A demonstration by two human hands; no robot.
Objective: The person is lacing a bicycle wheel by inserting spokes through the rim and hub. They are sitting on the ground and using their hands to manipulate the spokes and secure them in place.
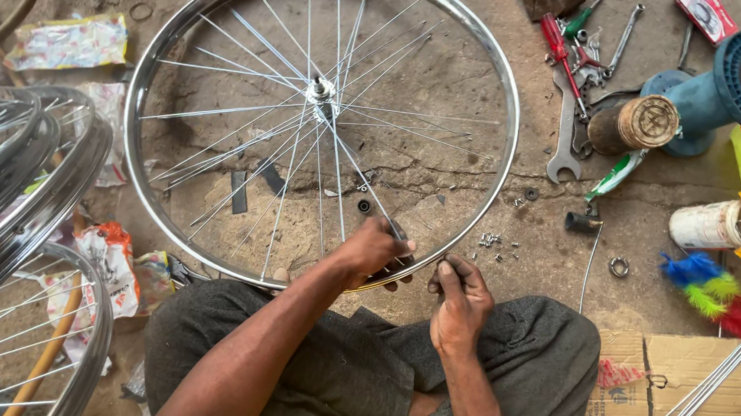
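A chrome bicycle wheel rim (pixel 502 156) with thin spokes lies flat on the dirt floor in front of my crossed legs, its hub (pixel 320 90) near the middle. My left hand (pixel 372 253) rests over the rim's near edge and is closed around the lower end of a spoke (pixel 351 168). My right hand (pixel 461 303) sits just to the right, against the rim's outer edge, with thumb and fingers pinched on a small part too tiny to make out. Several small metal nipples (pixel 492 241) lie scattered on the ground beyond it.
More chrome rims (pixel 33 184) are stacked at the left. Wrenches and screwdrivers (pixel 572 66), a wooden-ended cylinder (pixel 637 124) and a blue spool-like stand (pixel 727 85) lie at the upper right. A white can (pixel 708 225), a coloured duster (pixel 704 288), cardboard (pixel 635 400) and loose spokes (pixel 710 384) sit at the right.
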